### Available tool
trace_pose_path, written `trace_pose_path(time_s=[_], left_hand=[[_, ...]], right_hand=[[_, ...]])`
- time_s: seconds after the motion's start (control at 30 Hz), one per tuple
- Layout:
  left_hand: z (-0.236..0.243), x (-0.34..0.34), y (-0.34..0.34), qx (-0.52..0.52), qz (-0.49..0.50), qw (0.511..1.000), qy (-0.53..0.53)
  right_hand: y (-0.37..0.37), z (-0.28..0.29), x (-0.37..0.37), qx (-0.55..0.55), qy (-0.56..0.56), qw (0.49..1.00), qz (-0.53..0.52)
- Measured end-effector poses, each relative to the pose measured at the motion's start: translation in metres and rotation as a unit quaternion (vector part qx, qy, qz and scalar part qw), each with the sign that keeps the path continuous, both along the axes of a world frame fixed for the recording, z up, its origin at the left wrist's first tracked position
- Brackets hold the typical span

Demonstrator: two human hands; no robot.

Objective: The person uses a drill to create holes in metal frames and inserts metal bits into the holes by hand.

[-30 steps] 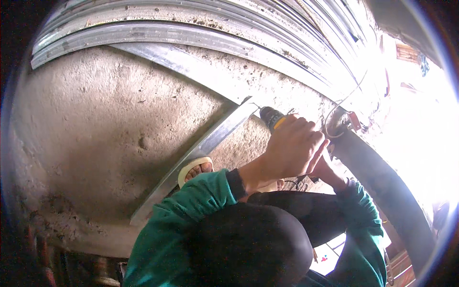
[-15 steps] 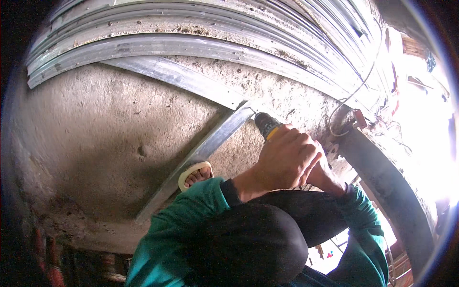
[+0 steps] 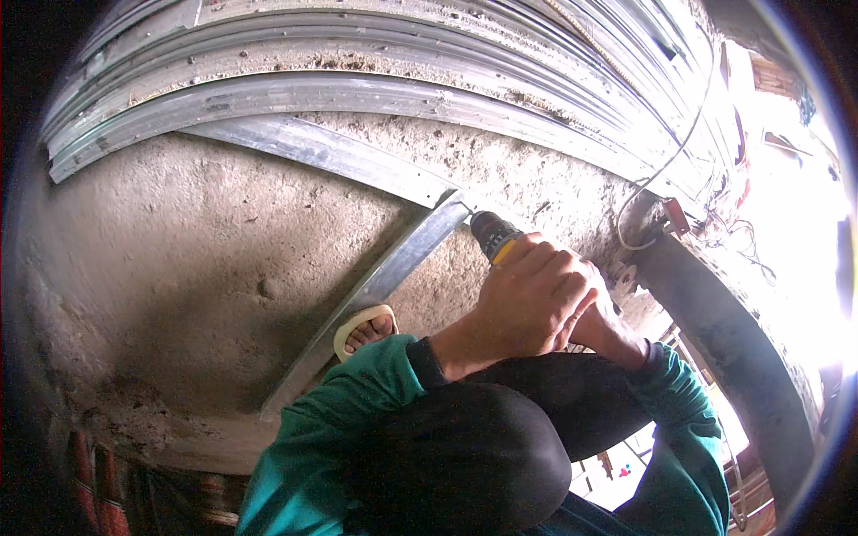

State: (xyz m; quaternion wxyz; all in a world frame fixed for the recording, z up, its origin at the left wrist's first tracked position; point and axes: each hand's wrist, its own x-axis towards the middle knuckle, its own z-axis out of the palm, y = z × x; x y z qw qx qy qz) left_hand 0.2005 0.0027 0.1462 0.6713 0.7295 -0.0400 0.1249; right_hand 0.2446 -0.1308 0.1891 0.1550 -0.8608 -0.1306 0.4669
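A black and yellow power drill [image 3: 493, 235] points up and left, its thin bit at the end of a metal bar [image 3: 413, 253]. My left hand [image 3: 532, 295] is closed over the drill's body. Behind it my right hand [image 3: 606, 323] is closed too, at the drill's rear, with most of its fingers hidden. The bar's far end meets a second metal bar [image 3: 331, 154] at an angle, forming a corner. My sandalled foot [image 3: 368, 332] rests on the first bar. Whether the bit has entered the metal is too small to tell.
Long metal profiles [image 3: 304, 89] lie stacked across the far side of the rough concrete floor [image 3: 179, 259]. On the right, a pale cable [image 3: 666, 170] runs to a reddish-brown box [image 3: 677, 217], beside a dark curved ledge [image 3: 724, 313]. Bright glare covers the far right.
The view has shifted slightly. Both hands keep their hold on the drill, and its bit stays at the corner of the two bars.
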Motion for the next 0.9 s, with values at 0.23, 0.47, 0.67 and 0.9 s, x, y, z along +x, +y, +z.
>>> trace_pose_path(time_s=[0.23,0.47,0.67,0.9], left_hand=[[0.0,0.0,0.003,-0.008,0.0,1.0,-0.004],[0.0,-0.003,0.005,-0.003,-0.001,1.0,0.001],[0.0,-0.002,0.006,-0.005,-0.002,1.0,0.001],[-0.002,-0.002,0.007,-0.009,-0.003,1.0,-0.003]], right_hand=[[0.008,0.008,0.004,-0.002,0.003,1.0,-0.001],[0.014,0.01,0.004,0.055,-0.032,0.998,0.005],[0.008,0.007,0.004,0.019,0.013,1.0,0.002],[0.006,0.006,0.002,-0.001,0.013,1.0,0.025]])
